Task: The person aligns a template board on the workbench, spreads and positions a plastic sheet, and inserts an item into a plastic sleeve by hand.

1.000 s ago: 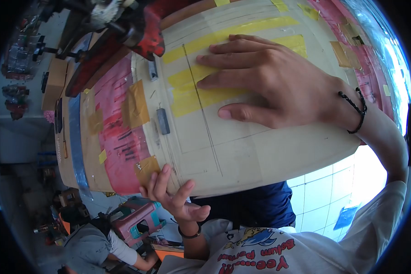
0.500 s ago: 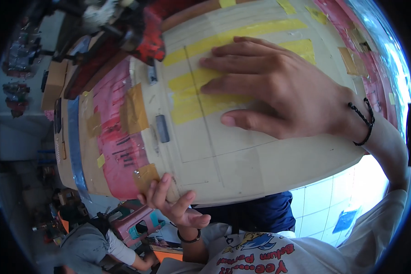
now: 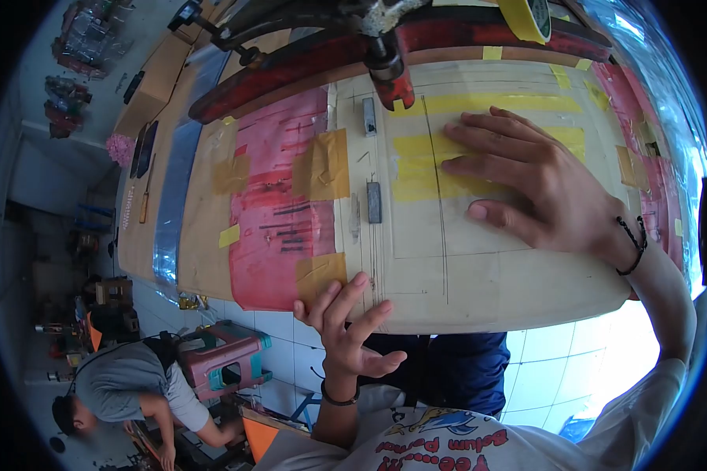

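My right hand (image 3: 534, 184) lies on a pale board (image 3: 463, 290) with fingers spread, over yellow tape strips (image 3: 416, 149). Its fingertips are close to a long pencil line. At the board's near edge is my left hand (image 3: 349, 330), fingers apart, the tips touching the edge beside a brown tape patch (image 3: 320, 275). Neither hand holds anything. Two small grey bars (image 3: 374, 202) (image 3: 369, 118) lie left of the line. A red sheet (image 3: 279, 188) with dark marks is taped on to the left.
Across the far side runs a red metal bar (image 3: 291, 82) with a screw fitting (image 3: 389, 71). A yellow tape roll (image 3: 524, 20) sits on it. A wooden-handled tool (image 3: 144, 206) lies far left. Below left, a person (image 3: 130, 373) bends near a pink-and-green stool (image 3: 228, 357).
The camera view has swung, so the board and both hands appear farther right, and the red bar shows more fully. Both hands keep about the same place on the board.
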`<state>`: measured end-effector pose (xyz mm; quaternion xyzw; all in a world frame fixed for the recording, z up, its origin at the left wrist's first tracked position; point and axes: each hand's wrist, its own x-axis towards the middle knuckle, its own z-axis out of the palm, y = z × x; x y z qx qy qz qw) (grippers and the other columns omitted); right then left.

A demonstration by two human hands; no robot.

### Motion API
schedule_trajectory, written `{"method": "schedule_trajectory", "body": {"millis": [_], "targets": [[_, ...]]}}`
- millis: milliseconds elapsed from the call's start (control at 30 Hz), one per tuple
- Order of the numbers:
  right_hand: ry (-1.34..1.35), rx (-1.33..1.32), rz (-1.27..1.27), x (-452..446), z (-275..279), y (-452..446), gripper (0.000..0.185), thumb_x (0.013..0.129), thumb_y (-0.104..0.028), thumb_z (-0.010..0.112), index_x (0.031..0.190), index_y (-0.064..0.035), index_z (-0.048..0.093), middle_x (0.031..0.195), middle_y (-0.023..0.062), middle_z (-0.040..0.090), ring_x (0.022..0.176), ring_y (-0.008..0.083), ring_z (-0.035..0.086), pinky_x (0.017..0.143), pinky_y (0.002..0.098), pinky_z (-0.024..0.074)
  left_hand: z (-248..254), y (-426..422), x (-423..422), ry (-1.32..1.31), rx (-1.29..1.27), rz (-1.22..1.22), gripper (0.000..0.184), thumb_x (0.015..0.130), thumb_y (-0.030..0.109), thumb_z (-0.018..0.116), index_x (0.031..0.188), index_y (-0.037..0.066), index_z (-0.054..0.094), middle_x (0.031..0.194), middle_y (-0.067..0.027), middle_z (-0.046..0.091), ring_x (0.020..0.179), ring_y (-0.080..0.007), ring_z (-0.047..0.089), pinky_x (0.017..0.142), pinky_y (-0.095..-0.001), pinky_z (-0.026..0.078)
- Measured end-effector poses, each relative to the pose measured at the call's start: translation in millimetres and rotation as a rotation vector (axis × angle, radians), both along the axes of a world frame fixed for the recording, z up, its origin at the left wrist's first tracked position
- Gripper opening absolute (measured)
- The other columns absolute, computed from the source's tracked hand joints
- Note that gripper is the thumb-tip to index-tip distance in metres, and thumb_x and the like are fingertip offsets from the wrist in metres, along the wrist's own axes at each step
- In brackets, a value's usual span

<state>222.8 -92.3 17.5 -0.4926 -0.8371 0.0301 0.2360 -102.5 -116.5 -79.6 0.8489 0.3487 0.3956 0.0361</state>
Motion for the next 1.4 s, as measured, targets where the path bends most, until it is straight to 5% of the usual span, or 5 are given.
{"method": "schedule_trajectory", "body": {"millis": [100,767,867,1400], "targets": [[-0.010,0.006,0.008,0.0,2.9,-0.5,0.040,0.092,-0.029,0.066,0.123,-0.0039,0.066,0.140,0.0184,0.057,0.134,0.0365,0.049,0.116,0.0488,0.0358,0.8,0.6,0.0,0.004,0.001,-0.012,0.056,0.086,0.075,0.047,0.109,0.031,0.074,0.133,-0.0061,0.063,0.137,-0.0233,0.038,0.122,-0.0457,-0.003],[0.001,-0.008,0.033,0.4,5.2,0.7,0.037,0.092,-0.030,0.065,0.119,-0.0042,0.068,0.140,0.0180,0.057,0.132,0.0376,0.050,0.115,0.0513,0.0361,-0.4,0.6,-3.5,0.069,0.030,0.002,0.052,0.088,0.074,0.047,0.109,0.034,0.072,0.135,-0.0039,0.061,0.138,-0.0236,0.036,0.122,-0.0482,-0.002],[0.011,0.001,0.029,-0.1,4.9,0.5,0.035,0.092,-0.029,0.065,0.118,-0.0056,0.069,0.139,0.0174,0.057,0.131,0.0377,0.051,0.115,0.0498,0.0372,1.2,0.7,-2.8,0.117,0.099,0.043,0.056,0.089,0.073,0.040,0.114,0.032,0.068,0.130,-0.0082,0.064,0.127,-0.0309,0.047,0.120,-0.0513,0.010],[0.047,0.008,0.052,0.9,4.1,-0.6,0.035,0.091,-0.027,0.066,0.119,-0.0061,0.067,0.138,0.0184,0.058,0.132,0.0391,0.050,0.116,0.0512,0.0354,-1.1,1.0,-3.6,0.151,0.124,0.048,0.054,0.091,0.071,0.041,0.116,0.029,0.064,0.133,-0.0105,0.062,0.130,-0.0317,0.045,0.120,-0.0551,0.009]]}}
